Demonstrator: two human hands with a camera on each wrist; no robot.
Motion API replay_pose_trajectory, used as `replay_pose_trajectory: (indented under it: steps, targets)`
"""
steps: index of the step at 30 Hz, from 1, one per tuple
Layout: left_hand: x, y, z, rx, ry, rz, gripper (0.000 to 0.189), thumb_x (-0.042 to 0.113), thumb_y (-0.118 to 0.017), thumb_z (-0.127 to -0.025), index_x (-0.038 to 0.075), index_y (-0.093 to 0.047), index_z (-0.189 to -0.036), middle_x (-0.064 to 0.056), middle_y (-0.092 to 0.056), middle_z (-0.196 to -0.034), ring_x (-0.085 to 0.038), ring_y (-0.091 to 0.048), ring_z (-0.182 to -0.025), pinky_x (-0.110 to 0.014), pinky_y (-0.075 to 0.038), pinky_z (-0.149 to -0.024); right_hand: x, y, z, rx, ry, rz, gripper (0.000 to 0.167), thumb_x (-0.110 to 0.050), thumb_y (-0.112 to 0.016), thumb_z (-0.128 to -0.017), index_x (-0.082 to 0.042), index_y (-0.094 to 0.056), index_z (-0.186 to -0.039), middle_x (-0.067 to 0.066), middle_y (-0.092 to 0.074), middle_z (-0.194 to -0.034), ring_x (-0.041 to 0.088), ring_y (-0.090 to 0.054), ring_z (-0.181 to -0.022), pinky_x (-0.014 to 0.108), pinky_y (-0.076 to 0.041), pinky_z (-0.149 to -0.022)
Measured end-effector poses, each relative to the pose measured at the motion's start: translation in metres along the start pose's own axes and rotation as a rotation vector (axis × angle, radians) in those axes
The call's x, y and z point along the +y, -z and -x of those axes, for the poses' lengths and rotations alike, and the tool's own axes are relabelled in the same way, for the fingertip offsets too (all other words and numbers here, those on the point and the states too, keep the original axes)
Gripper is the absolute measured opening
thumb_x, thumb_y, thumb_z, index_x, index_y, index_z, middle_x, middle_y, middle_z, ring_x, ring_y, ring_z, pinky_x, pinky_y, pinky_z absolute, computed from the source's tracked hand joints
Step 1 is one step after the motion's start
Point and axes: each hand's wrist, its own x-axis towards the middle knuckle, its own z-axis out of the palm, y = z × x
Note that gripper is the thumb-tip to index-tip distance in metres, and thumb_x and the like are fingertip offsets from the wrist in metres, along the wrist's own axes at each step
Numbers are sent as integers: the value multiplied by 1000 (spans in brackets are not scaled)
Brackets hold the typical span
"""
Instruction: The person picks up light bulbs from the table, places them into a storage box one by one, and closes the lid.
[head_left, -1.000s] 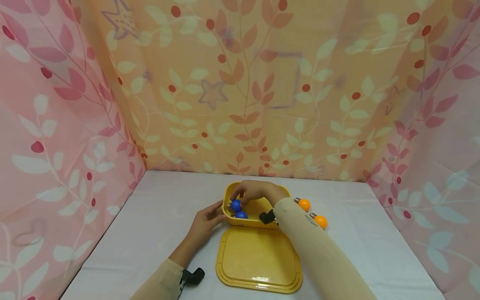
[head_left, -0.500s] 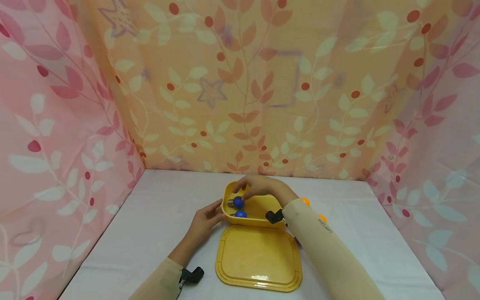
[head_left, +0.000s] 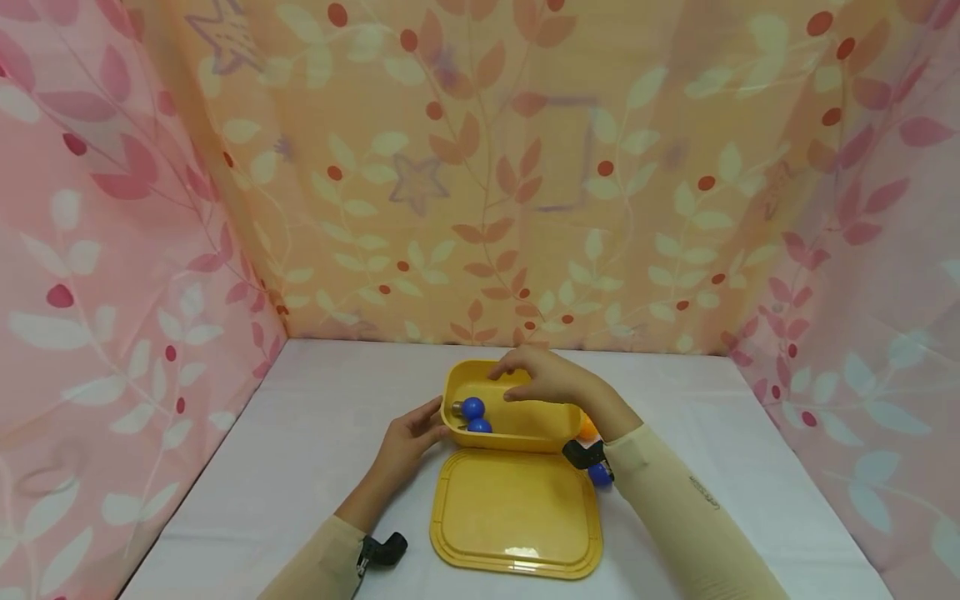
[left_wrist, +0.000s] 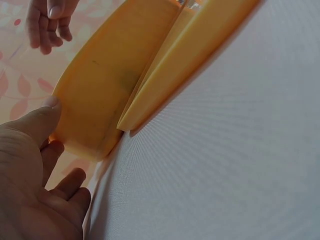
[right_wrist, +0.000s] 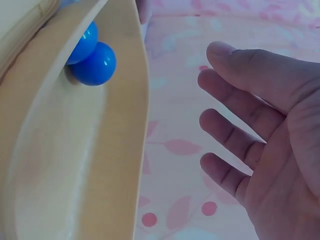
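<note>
A yellow plastic box (head_left: 517,442) stands on the white-covered table, its inside showing. Two blue light bulbs (head_left: 473,407) lie at its left end; in the right wrist view the blue bulbs (right_wrist: 97,65) rest against each other. My left hand (head_left: 408,437) is at the box's left end, thumb and fingers loosely bent, the thumb tip right at the yellow wall (left_wrist: 95,95) in the left wrist view. Above the back right of the box hovers my right hand (head_left: 551,379), fingers spread apart and holding nothing, as its palm (right_wrist: 280,140) also shows.
A yellow lid (head_left: 516,512) lies flat in front of the box. To the right of the lid sits another blue bulb (head_left: 599,475), partly behind the right wrist camera (head_left: 583,454). An orange bulb (head_left: 587,428) peeks out beside the box's right end. Patterned curtains (head_left: 480,167) enclose the table.
My right hand has let go of a blue bulb in the box and drawn back up and right. The bulb settled beside the other one. My left hand has stayed at the box.
</note>
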Motion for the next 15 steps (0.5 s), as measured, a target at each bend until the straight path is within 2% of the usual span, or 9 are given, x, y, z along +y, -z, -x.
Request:
replay_pose_trajectory:
  steps: [6,12,15]
  targets:
    - [-2,0,1,-17,1,14,60,31,-78,-92,20,-57,-148,2,-57,-150,-22,-53,-139,-43,-44,-114,-3,2,23,83,-25,-4,35,-18,-78,-93,-20,-72,-127,-9,-67,-127,17,-57,-125,44,-48,-111]
    - [-2,0,2,-5,12,20,61,34,-79,-91,22,-58,-147,4,-57,-149,-21,-53,-139,-40,-46,-112,-6,8,45,162,-20,-3,37,-19,-79,-92,-20,-71,-128,-8,-67,-131,22,-54,-131,51,-46,-113]
    - [-2,1,2,-2,11,15,61,34,-78,-91,22,-58,-148,3,-57,-149,-22,-53,-139,-41,-46,-112,-7,11,57,212,-33,8,37,-22,-79,-92,-26,-71,-128,-8,-66,-132,22,-54,-132,54,-45,-113]
